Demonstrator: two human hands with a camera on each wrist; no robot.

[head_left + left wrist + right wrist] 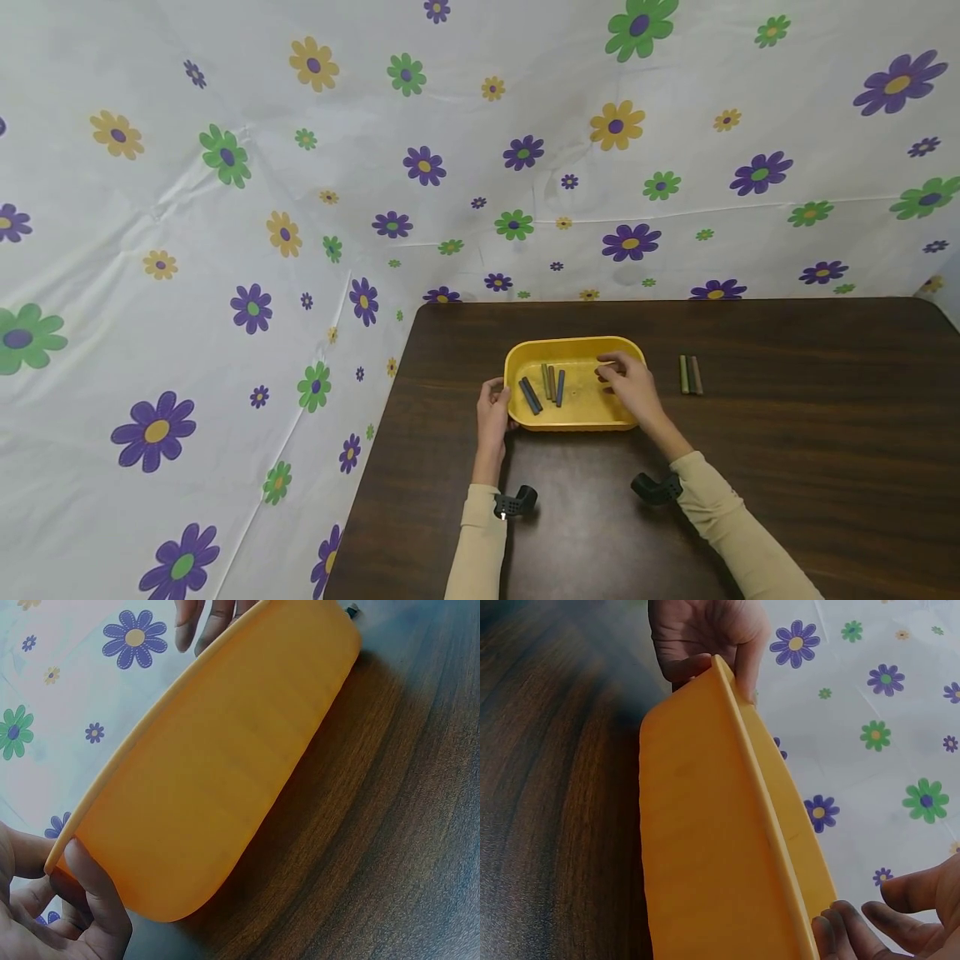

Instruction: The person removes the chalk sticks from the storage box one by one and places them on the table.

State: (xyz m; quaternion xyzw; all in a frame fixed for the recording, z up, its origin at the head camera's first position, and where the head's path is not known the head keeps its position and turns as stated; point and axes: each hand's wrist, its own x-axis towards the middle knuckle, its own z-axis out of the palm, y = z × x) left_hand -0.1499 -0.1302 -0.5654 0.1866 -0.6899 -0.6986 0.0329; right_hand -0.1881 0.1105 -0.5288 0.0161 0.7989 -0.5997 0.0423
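Left hand (pixel 492 417) pinches the left rim of a tray (pixel 592 410) near the far edge of the table (pixel 795 450), right hand (pixel 636 393), fingers parted, at its right end; an uneven lift could roll the sticks (pixel 552 383).

A yellow round-cornered plastic tray (pixel 581 416) is looking smooth and glossy, slim coloured sticks (pixel 552 383) matt; a dark-brown wood-grained table (pixel 577 533) is gleaming softly; a white flower-printed sheet (pixel 465 117) is showing creases.

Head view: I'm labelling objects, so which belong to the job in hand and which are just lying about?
In the job: yellow tray; inside sticks; left hand, holding the tray's rim; right hand, over the tray; probably the outside sticks.

Just around: table; flowered sheet.
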